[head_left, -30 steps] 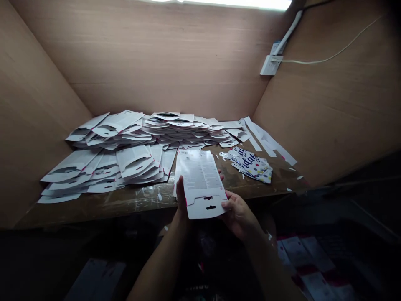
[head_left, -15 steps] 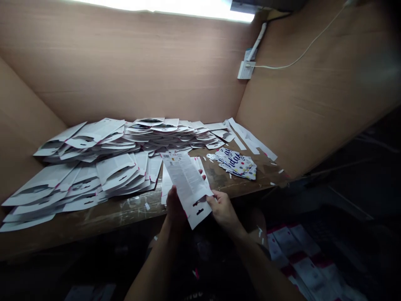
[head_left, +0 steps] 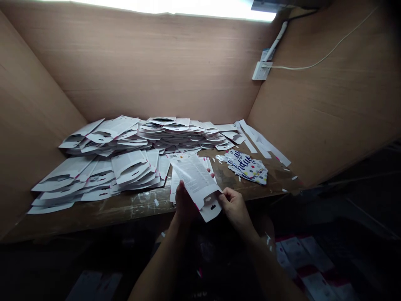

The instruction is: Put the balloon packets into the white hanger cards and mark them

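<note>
A white printed sleeve is gripped by both the left hand and the right hand, above the counter. Its flap (thin card, seemingly) could be creased or torn if pinched or pulled too hard.

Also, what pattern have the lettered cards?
Blue lettering and coloured dots on white cards, in the head view.

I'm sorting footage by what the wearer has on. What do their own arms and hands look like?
The left hand and right hand wear no gloves; no ring or watch can be made out. No sleeves or cables show on the left forearm or right forearm. Dark clothing shows between them, its details lost in shadow.
</note>
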`<action>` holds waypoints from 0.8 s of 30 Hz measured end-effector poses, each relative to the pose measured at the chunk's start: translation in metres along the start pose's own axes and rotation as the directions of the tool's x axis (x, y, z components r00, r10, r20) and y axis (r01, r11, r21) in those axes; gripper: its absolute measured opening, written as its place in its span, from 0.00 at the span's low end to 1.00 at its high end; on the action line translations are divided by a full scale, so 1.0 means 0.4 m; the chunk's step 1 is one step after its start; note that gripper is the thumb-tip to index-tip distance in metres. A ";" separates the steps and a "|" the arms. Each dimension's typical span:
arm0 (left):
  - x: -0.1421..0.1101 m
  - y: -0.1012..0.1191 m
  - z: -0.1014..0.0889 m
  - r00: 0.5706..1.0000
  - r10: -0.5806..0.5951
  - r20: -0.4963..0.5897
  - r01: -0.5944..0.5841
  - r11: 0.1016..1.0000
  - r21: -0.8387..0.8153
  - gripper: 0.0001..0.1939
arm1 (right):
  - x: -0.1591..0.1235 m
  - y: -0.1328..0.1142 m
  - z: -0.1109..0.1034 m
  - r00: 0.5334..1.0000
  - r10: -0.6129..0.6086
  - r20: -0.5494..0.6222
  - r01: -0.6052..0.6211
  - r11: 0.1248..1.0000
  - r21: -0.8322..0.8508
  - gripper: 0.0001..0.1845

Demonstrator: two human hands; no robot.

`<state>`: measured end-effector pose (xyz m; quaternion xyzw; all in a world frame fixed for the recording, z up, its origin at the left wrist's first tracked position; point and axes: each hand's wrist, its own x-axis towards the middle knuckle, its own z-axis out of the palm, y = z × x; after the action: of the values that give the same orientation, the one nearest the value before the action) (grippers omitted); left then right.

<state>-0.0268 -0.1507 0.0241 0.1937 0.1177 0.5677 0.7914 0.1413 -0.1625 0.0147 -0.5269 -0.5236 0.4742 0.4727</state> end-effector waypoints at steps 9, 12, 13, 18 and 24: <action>0.009 -0.003 0.002 0.994 0.036 -0.099 -0.042 0.997 -0.062 0.47 | -0.120 -0.049 0.013 0.724 -0.644 0.245 0.675 0.591 -0.441 0.37; 0.012 0.013 -0.002 0.985 0.054 -0.163 -0.068 0.995 -0.079 0.44 | -0.037 -0.047 -0.041 0.778 -0.565 0.274 0.628 0.706 -0.329 0.39; 0.012 0.019 -0.005 0.981 0.054 -0.187 -0.070 0.994 -0.081 0.44 | 0.018 -0.043 -0.077 0.832 -0.527 0.174 0.553 0.762 -0.336 0.36; 0.008 0.030 -0.005 0.982 0.018 -0.188 -0.031 0.997 -0.068 0.48 | 0.337 -0.013 -0.317 0.876 -0.136 -0.463 -0.128 0.859 -0.495 0.38; -0.009 0.052 0.004 0.988 0.004 -0.151 -0.013 0.998 -0.060 0.47 | 0.410 0.046 -0.431 0.849 -0.109 -0.517 -0.074 0.944 -0.320 0.25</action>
<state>-0.0450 -0.1486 0.0346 0.1264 0.1593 0.5874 0.7833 0.3152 0.0012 0.0135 -0.7029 -0.4499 0.2129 0.5081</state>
